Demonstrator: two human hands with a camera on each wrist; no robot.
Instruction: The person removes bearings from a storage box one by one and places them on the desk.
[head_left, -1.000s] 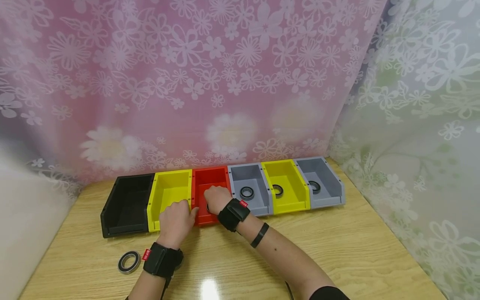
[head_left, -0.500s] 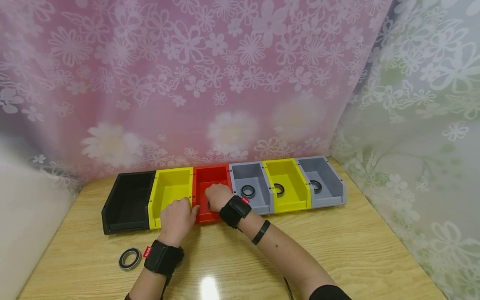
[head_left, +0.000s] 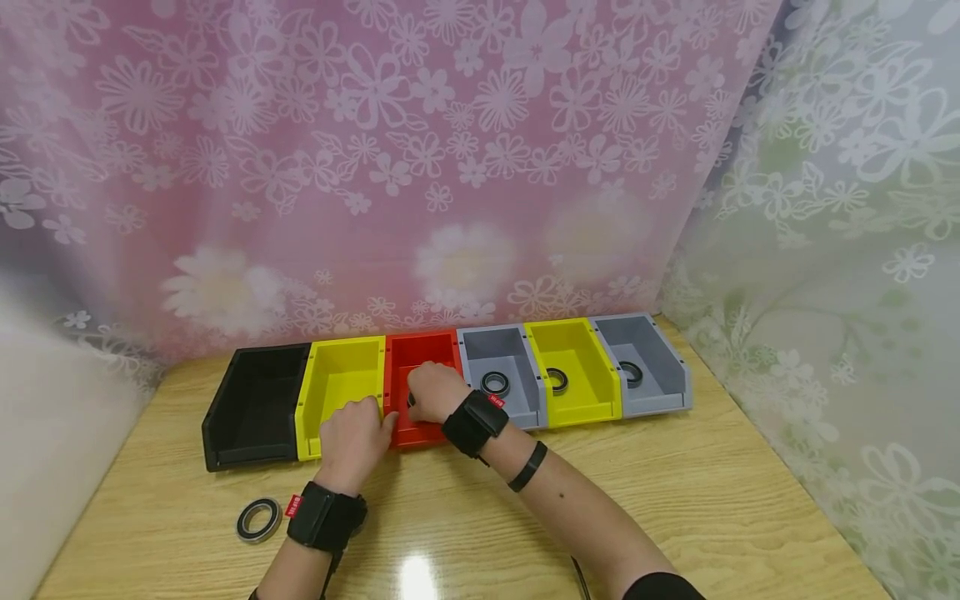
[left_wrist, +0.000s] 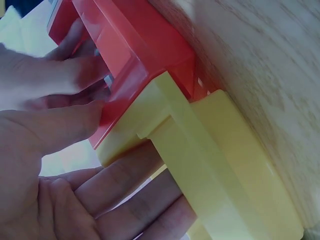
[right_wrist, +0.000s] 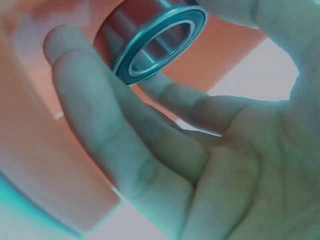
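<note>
My right hand (head_left: 437, 392) is inside the red bin (head_left: 408, 435) and holds a ball bearing (right_wrist: 125, 30) between thumb and fingertips. The bearing is tilted in the right wrist view, showing its dark seal and shiny outer ring; in the head view just a dark sliver shows beside the knuckles. My left hand (head_left: 352, 440) grips the adjoining walls of the yellow bin (left_wrist: 195, 145) and the red bin near their front. Its thumb (left_wrist: 75, 122) presses the red side while the other fingers reach into the yellow bin.
Another bearing (head_left: 258, 521) lies on the wooden table (head_left: 465, 533), left of my left wrist. A black bin (head_left: 258, 408) ends the row on the left. Rightward stand a grey bin (head_left: 525, 408), a second yellow bin (head_left: 592, 392) and another grey bin (head_left: 660, 387), each with a bearing inside.
My right hand has risen slightly in the red bin, and the bearing at its fingers has come up with it. The left hand stays where it was on the bin walls.
</note>
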